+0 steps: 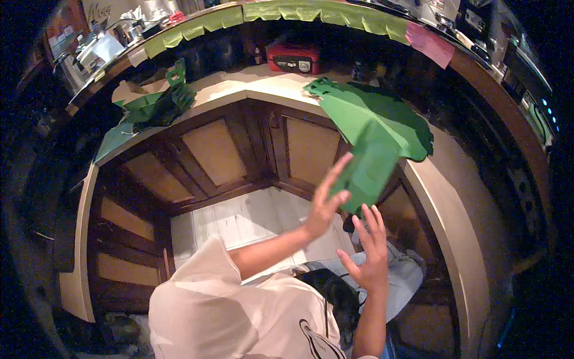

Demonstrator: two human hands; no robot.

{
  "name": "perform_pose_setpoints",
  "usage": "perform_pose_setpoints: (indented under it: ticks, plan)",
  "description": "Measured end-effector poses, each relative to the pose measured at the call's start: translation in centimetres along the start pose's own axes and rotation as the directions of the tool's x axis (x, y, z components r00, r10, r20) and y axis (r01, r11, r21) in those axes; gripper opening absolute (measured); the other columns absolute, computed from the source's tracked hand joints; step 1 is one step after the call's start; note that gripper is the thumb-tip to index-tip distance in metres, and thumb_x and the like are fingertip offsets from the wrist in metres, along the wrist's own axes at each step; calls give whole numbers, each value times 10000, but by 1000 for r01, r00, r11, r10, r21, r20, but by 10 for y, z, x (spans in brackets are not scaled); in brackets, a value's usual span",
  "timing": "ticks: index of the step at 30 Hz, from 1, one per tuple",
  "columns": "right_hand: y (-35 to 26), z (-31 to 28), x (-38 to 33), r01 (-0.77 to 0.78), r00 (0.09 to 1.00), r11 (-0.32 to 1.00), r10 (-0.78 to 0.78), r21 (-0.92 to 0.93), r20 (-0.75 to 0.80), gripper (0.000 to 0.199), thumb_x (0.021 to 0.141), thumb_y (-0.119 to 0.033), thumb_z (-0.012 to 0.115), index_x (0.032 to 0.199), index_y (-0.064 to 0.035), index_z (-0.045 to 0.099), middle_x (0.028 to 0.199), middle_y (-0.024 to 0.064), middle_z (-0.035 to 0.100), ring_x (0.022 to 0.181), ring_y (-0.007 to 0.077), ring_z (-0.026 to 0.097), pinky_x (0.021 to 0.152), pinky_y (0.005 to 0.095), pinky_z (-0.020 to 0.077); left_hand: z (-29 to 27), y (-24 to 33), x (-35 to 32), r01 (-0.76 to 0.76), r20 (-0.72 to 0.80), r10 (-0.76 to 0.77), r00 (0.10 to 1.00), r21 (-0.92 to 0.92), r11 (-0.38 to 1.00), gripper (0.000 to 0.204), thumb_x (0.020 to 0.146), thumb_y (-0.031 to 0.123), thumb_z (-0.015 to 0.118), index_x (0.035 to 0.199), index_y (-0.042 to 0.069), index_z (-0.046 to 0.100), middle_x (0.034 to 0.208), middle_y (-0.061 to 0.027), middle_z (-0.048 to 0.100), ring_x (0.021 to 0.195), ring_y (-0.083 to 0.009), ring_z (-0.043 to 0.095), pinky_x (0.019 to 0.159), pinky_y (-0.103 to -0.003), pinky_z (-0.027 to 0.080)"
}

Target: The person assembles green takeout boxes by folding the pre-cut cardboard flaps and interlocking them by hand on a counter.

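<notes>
My left hand (326, 206) grips the left edge of a green card piece (372, 170), its thumb at the front and its fingers along the edge. The piece is tilted and somewhat blurred, in front of the counter's right side. My right hand (372, 254) is open below it, fingers spread, with fingertips at or close to the piece's lower edge; I cannot tell whether they touch. Behind the piece, flat green die-cut sheets (385, 113) lie on the counter and overhang its front edge.
A pale angled counter (230, 84) curves around me above dark cabinets (212, 149). Folded green and brown card carriers (149, 99) stand at its left. A red cash box (293, 57) sits at the back. Yellow-green paper notes (269, 12) line the upper shelf.
</notes>
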State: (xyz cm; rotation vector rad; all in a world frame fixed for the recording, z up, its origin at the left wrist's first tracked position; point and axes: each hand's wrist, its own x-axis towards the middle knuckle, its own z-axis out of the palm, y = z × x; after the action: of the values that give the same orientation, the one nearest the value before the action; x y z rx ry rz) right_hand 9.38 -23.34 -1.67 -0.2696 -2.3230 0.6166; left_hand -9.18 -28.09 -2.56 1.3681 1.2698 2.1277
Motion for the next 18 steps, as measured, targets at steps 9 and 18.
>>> perform_pose_setpoints:
  ticks: [9, 18]
  plan:
    - [82, -13, -70, -454, 841, 805, 529, 382, -113, 721, 824, -35, 672, 1509, -52, 444, 1494, 141, 520, 1414, 282, 447, 1155, 437, 349, -286, 189, 133, -26, -253, 196, 947, 550, 835, 751, 839, 314, 594, 1543, 117, 421, 1509, -143, 477, 1363, -280, 478, 1156, -410, 355]
    - [99, -8, -89, -482, 783, 729, 607, 487, -134, 690, 883, -44, 631, 1535, -80, 410, 1473, 140, 531, 1370, 261, 485, 1116, 428, 379, -536, 333, 188, 418, -423, 261, 868, 905, 79, 1052, 816, 617, 742, 1567, 28, 299, 1404, -217, 568, 1327, -295, 524, 1106, -409, 394]
